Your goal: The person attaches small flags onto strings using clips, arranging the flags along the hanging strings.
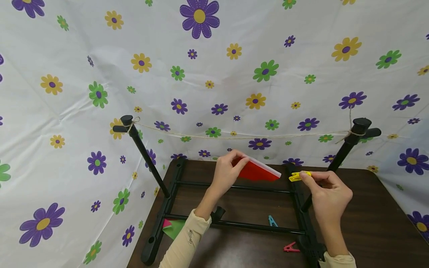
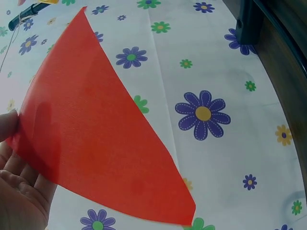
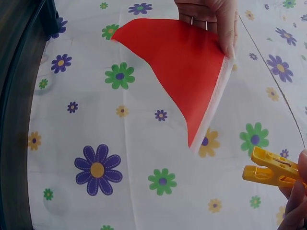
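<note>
Red pennant (image 2: 105, 129) (white-edged, triangular) pinched by left hand (image 1: 225, 172); right hand (image 1: 330, 194) grips yellow clothespin (image 3: 272, 168).

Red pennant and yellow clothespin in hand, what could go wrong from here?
The red pennant, held near one end by the left hand, might swing or fold.
The string sags between the posts, so it may dip under load.
The yellow clothespin could slip from the right hand.

A white sheet (image 1: 151, 89) with a purple, yellow and green floral print rises behind a dark brown tabletop (image 1: 368, 212).
</note>
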Demonstrator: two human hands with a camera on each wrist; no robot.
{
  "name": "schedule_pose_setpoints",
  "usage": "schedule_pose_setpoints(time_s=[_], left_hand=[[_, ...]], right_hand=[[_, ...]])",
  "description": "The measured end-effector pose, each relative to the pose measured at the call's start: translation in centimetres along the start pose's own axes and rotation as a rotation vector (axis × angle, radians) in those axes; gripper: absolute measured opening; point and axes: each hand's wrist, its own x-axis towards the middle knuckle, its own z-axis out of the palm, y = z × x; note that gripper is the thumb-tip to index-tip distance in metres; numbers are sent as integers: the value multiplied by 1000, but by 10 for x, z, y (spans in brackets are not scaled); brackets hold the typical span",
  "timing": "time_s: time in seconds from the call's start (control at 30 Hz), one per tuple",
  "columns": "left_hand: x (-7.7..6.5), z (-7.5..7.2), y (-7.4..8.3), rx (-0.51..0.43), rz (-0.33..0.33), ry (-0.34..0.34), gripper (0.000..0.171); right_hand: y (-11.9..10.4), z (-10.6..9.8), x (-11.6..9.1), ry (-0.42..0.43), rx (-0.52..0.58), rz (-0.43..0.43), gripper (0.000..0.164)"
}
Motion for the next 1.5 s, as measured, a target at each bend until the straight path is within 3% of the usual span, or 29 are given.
schedule_pose_setpoints(time_s=[0.67,1.5], left_hand=[[3,4,2,-40,-22,6,15],[7,7,9,-73,-2,45,19]], right_hand=[[-9,9,13,26,87,-76,17],[-22,14,25,11,73,-92,18]])
